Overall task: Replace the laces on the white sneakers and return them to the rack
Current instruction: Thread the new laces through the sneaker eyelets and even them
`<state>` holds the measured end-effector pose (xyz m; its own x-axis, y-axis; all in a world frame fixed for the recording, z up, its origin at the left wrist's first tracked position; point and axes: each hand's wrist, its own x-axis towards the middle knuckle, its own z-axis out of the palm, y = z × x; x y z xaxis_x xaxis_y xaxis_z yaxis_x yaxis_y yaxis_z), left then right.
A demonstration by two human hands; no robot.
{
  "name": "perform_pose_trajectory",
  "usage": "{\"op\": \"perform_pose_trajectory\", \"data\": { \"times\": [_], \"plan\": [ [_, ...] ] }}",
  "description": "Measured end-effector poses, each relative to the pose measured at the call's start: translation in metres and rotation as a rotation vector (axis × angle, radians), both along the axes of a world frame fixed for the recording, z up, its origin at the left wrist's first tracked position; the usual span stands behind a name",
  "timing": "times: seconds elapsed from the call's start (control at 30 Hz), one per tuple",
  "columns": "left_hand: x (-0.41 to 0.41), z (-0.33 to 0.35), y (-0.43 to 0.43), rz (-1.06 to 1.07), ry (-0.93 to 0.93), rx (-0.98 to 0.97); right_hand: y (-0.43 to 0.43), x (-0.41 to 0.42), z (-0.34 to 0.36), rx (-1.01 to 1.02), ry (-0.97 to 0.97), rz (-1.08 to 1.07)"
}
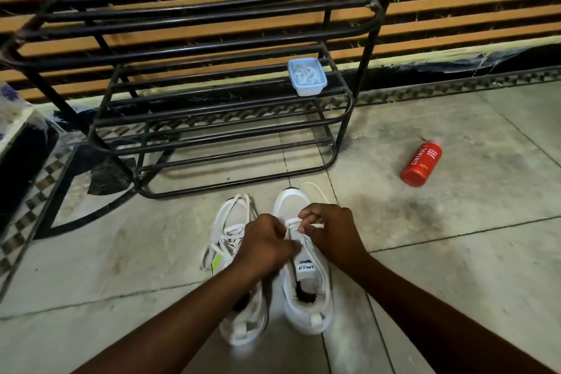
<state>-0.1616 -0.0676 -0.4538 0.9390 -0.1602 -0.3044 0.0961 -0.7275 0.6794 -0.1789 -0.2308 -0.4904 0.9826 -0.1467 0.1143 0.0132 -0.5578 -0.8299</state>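
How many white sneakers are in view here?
2, side by side on the floor: the left sneaker, laces loose, partly behind the left hand; the right sneaker, gripped by that hand while the right hand pinches its lace.

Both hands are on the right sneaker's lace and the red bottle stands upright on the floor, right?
Not quite: the head view shows the red bottle lying on its side on the floor. The left hand and right hand do hold the lace of the right sneaker.
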Motion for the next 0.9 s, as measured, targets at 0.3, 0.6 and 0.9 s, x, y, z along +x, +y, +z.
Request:
{"op": "perform_pose_trajectory", "data": {
  "times": [0.3, 0.6, 0.9],
  "plan": [
    [0.001, -0.003, 0.004, 0.005, 0.044, -0.033, 0.01, 0.002, -0.003, -0.064, 0.058, 0.023],
    [0.003, -0.001, 0.005, 0.106, 0.183, -0.169, 0.017, 0.007, 0.002, -0.031, 0.125, -0.018],
    [0.002, 0.002, -0.001, 0.095, 0.208, -0.142, 0.023, 0.005, -0.002, -0.017, 0.137, -0.025]
  ]
}}
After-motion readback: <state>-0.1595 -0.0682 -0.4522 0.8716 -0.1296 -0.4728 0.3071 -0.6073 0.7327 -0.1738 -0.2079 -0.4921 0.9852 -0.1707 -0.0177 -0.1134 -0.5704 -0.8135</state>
